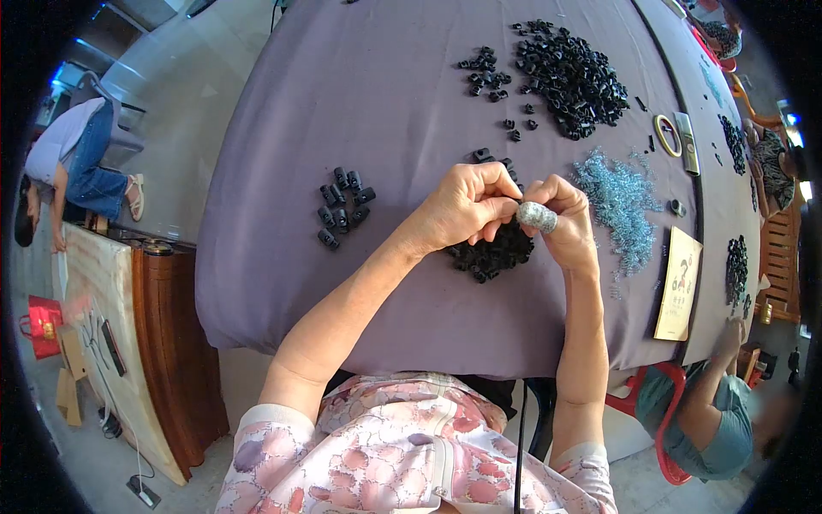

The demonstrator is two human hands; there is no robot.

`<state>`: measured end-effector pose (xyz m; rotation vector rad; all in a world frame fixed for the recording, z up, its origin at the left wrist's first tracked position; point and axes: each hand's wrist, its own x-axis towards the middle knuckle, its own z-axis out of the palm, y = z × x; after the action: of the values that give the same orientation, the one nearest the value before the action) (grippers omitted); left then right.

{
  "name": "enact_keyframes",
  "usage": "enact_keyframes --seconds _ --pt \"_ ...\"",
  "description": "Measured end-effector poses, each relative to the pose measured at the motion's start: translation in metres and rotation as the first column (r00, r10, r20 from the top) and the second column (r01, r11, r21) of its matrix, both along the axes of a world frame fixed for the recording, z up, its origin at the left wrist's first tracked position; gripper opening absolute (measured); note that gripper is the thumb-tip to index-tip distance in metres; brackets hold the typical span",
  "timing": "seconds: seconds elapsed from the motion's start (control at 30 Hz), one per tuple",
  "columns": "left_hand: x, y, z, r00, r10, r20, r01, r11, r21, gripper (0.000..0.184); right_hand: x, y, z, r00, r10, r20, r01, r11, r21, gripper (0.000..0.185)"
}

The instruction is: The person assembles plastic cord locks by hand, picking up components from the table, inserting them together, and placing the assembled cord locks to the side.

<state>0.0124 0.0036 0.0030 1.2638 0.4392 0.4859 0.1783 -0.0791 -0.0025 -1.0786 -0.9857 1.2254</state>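
My left hand (473, 204) and my right hand (563, 221) meet over the table, both closed in a pinch, fingertips almost touching. Whatever they hold is too small and hidden to make out. A grey-white wrap (537, 217) covers the right thumb. Below the hands lies a pile of small black plastic parts (490, 259), partly covered by them. To the right spreads a heap of small clear-blue springs (623, 210). On the left, several black cylindrical pieces that look like cord locks (341, 220) lie in a loose group.
A large heap of black parts (572, 81) sits farther back on the purple cloth (360, 94). A tape roll (668, 135) and a yellowish booklet (678, 283) lie at right. One person (706, 420) sits at right; another (81, 163) bends over at left.
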Motion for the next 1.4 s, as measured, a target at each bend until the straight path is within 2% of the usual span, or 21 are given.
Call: enact_keyframes --seconds 0.07,0.27,0.37,0.47,0.57,0.67,0.77,0.83,0.87,1.03,1.1,1.2,1.33,1.4 --pt "-0.001 0.001 0.001 0.999 -0.026 0.020 0.026 1.000 0.002 0.004 0.002 0.000 0.001 0.998 0.039 -0.039 -0.039 0.999 0.006 0.017" --pt "-0.001 0.001 -0.003 0.998 -0.060 0.033 0.060 0.998 0.000 0.005 0.004 -0.001 0.002 0.998 0.058 0.032 -0.059 0.998 0.026 0.020" --pt "-0.002 0.003 -0.004 0.997 -0.064 0.034 0.064 0.998 -0.006 0.005 0.000 -0.002 0.004 0.989 -0.013 0.147 0.003 0.998 0.070 0.020" --pt "-0.001 0.002 -0.006 1.000 -0.018 -0.002 0.018 0.995 0.100 0.005 -0.004 -0.002 0.005 0.932 -0.102 0.349 0.056 0.988 0.141 0.018" --pt "0.001 0.000 -0.008 0.999 -0.002 0.032 -0.002 0.993 0.117 0.005 -0.005 -0.003 0.005 0.949 -0.104 0.297 0.065 0.988 0.140 0.018" --pt "0.000 0.000 -0.006 1.000 0.031 -0.002 -0.029 0.973 0.228 0.005 -0.006 -0.002 0.002 0.934 -0.129 0.333 0.079 0.984 0.158 0.018" --pt "0.001 0.001 -0.012 0.994 0.110 0.006 -0.097 0.853 0.513 0.005 -0.005 -0.001 -0.003 0.860 -0.158 0.485 0.059 0.975 0.214 0.017" --pt "-0.001 -0.003 -0.002 0.997 0.043 0.068 -0.051 0.991 0.126 0.004 -0.008 -0.002 0.003 0.970 -0.116 0.216 0.078 0.981 0.178 0.015" --pt "-0.001 -0.003 0.002 0.994 0.021 0.110 -0.013 0.997 -0.075 0.004 -0.008 -0.002 0.006 0.993 -0.095 0.074 0.082 0.983 0.162 0.015" --pt "0.002 -0.001 -0.003 0.996 0.024 0.081 -0.022 0.999 -0.034 0.004 -0.003 0.001 -0.003 0.978 -0.098 0.187 0.067 0.984 0.167 0.012" --pt "0.001 -0.002 -0.001 0.996 0.023 0.087 -0.018 0.998 -0.056 0.004 -0.004 0.000 0.000 0.985 -0.084 0.154 0.061 0.987 0.148 0.013" --pt "0.000 -0.002 0.001 0.999 0.015 0.032 -0.015 1.000 0.005 0.005 -0.003 0.000 -0.003 0.998 -0.053 0.043 0.049 0.993 0.106 0.015" --pt "0.001 -0.006 0.003 0.996 0.077 0.037 -0.083 0.980 0.178 0.005 -0.006 0.000 -0.003 0.991 -0.036 -0.130 0.045 0.997 0.067 0.016" --pt "0.003 -0.004 -0.003 0.995 0.085 0.055 -0.095 0.972 0.216 0.005 -0.006 0.001 -0.005 0.993 -0.044 -0.111 0.050 0.997 0.051 0.016"
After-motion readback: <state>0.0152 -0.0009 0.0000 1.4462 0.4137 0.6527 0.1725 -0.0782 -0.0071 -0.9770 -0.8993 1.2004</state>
